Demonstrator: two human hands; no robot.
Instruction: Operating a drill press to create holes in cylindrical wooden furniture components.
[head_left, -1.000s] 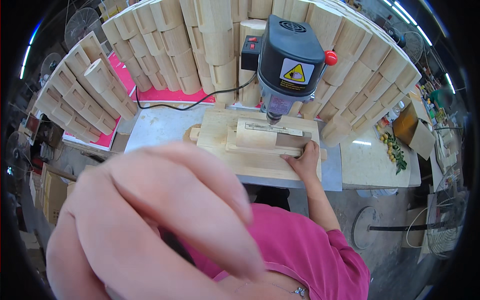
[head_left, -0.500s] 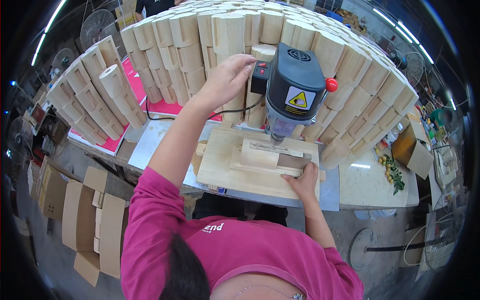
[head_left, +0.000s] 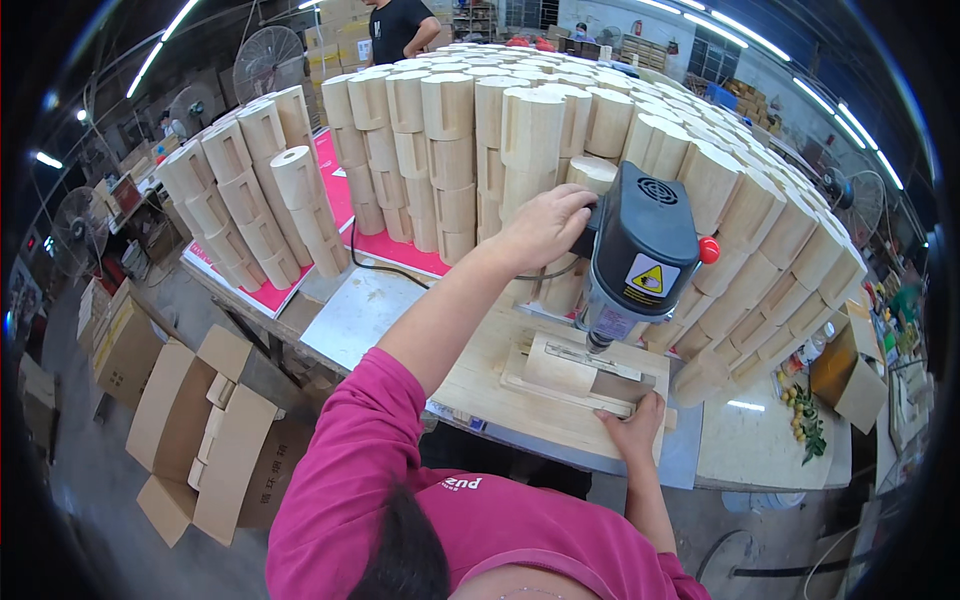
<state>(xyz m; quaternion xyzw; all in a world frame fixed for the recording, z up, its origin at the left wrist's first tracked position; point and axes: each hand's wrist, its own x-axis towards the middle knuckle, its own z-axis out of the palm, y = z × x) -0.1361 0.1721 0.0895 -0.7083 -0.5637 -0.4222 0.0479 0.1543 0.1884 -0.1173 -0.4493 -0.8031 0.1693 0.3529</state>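
Observation:
My left hand (head_left: 545, 230) is closed over the small switch box on the left side of a dark drill press (head_left: 648, 240), hiding most of the box. Under the drill's chuck (head_left: 598, 342), a pale rounded wooden block (head_left: 558, 364) lies on its side in a wooden jig (head_left: 480, 388). Beside the block's right end is a flat grey plate (head_left: 618, 386). My right hand (head_left: 636, 428) grips the right end of the jig, thumb on the near edge and fingers bent round the far side. The drill tip is hard to make out against the block.
Stacked wooden blocks (head_left: 450, 110) wall off the back, with more stacks (head_left: 240, 190) at left. An open carton (head_left: 190, 440) stands lower left. A black cable (head_left: 385, 267) crosses the bench. Fruit with leaves (head_left: 808, 425) lies right. A person (head_left: 395, 35) in black stands behind.
My left hand has moved from beside the switch box onto it, covering its red switches. The whole view has shifted, so things sit lower and further right. My right hand keeps its place.

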